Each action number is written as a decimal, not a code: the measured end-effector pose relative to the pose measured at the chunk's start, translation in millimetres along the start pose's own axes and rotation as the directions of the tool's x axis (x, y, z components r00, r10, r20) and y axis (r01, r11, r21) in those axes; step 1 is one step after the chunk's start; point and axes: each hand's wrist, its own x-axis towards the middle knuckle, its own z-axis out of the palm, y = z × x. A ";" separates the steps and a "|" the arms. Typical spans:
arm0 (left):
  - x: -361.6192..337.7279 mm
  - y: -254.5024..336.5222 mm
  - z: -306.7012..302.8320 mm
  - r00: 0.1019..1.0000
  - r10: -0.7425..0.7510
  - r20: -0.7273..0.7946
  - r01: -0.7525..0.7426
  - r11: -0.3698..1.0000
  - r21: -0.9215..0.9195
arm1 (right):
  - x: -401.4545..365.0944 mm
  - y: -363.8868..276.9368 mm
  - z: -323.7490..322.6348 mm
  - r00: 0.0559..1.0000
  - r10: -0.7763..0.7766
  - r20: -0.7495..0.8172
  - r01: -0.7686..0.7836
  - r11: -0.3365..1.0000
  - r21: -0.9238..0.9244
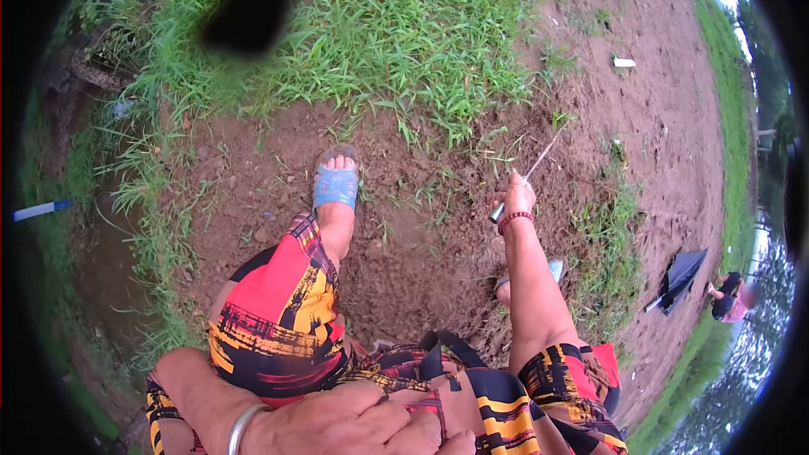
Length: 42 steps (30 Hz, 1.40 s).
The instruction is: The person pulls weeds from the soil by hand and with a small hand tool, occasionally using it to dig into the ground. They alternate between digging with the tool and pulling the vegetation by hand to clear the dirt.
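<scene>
My right hand is closed around the pale handle of a thin-bladed hand tool, whose narrow blade slants up and right over loose brown soil. Grass grows just beyond the blade, and a few cut or loose stems lie near it. A dark red bead bracelet circles that wrist. Across my lap, at the bottom of the view, lies my left hand with its fingers curled on the patterned clothing. Whatever may be under those fingers is hidden. A metal bangle sits on the left wrist.
My feet are in blue sandals on the bare soil. A muddy water channel runs along the left. On the right, a dark umbrella lies on the dirt path, with a person beyond it. A white scrap lies farther up.
</scene>
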 end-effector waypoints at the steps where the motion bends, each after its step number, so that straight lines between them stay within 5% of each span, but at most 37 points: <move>1: 1.5 -0.6 -1.7 1.000 0.008 0.029 -0.009 0.999 0.032 | 4.8 -6.7 5.4 0.998 -0.018 -0.068 0.022 0.998 0.062; 3: 1.4 -0.8 -1.5 1.000 0.015 0.021 -0.016 0.999 0.032 | -2.6 3.7 19.1 0.999 -0.028 -0.046 0.021 0.989 -0.148; 5: 0.9 -1.0 -1.0 1.000 0.024 0.008 -0.024 0.999 0.028 | -46.1 46.3 32.8 0.958 0.141 0.248 -0.018 0.897 -0.442; 15: -1.1 0.4 0.0 0.999 0.047 -0.016 -0.046 0.998 0.041 | -94.6 90.9 -31.9 0.950 0.132 0.282 -0.020 0.929 -0.368; 17: -1.7 1.0 0.7 0.999 0.034 -0.024 -0.033 0.999 0.030 | -113.9 106.6 -50.4 0.972 0.066 0.224 0.031 0.913 -0.406; 20: -1.9 0.9 2.1 1.000 0.027 -0.012 -0.027 0.999 0.020 | -76.1 104.2 -61.4 0.993 -0.013 0.119 0.032 0.987 -0.159; 22: -1.8 -0.7 4.5 0.998 0.052 -0.033 -0.051 0.999 0.016 | -60.0 61.9 -52.7 0.987 -0.052 -0.154 0.016 0.974 -0.226; 23: -8.3 -1.7 3.8 0.998 0.056 -0.031 -0.055 0.998 0.015 | -58.6 39.2 -50.9 0.983 -0.022 -0.180 0.004 0.995 -0.101; 24: -21.0 -2.5 1.5 0.977 0.067 0.200 -0.085 0.993 0.085 | -42.5 32.8 -59.8 0.979 -0.039 -0.202 0.018 0.994 -0.106; 25: -24.1 -3.8 -1.2 0.907 0.057 0.418 -0.128 0.981 0.144 | -37.8 22.2 -63.3 0.989 -0.016 -0.144 0.001 0.995 -0.102; 29: -33.7 -12.3 5.6 0.932 0.056 0.358 -0.105 0.987 0.119 | -39.7 36.7 -37.4 0.994 -0.105 -0.035 0.080 0.902 -0.425; 31: -32.5 -12.0 7.8 0.942 0.060 0.331 -0.103 0.988 0.114 | -61.9 71.1 -20.3 0.982 0.088 0.170 0.016 0.847 -0.532; 33: -31.2 -13.4 8.9 0.950 0.070 0.306 -0.107 0.988 0.107 | -78.5 141.1 -37.0 0.957 -0.131 0.259 0.276 0.687 -0.672; 35: -29.6 -17.7 13.3 0.960 0.083 0.268 -0.113 0.989 0.098 | -124.4 135.2 -57.9 0.957 -0.042 0.288 0.243 0.658 -0.712; 39: -25.6 -16.8 20.1 0.975 0.096 0.200 -0.110 0.992 0.061 | -134.6 144.6 -95.8 0.952 0.009 0.307 0.210 0.711 -0.671; 42: -20.7 -15.8 21.1 0.983 0.106 0.149 -0.116 0.991 0.060 | -92.9 135.3 -77.9 0.981 -0.004 0.195 0.069 0.942 -0.328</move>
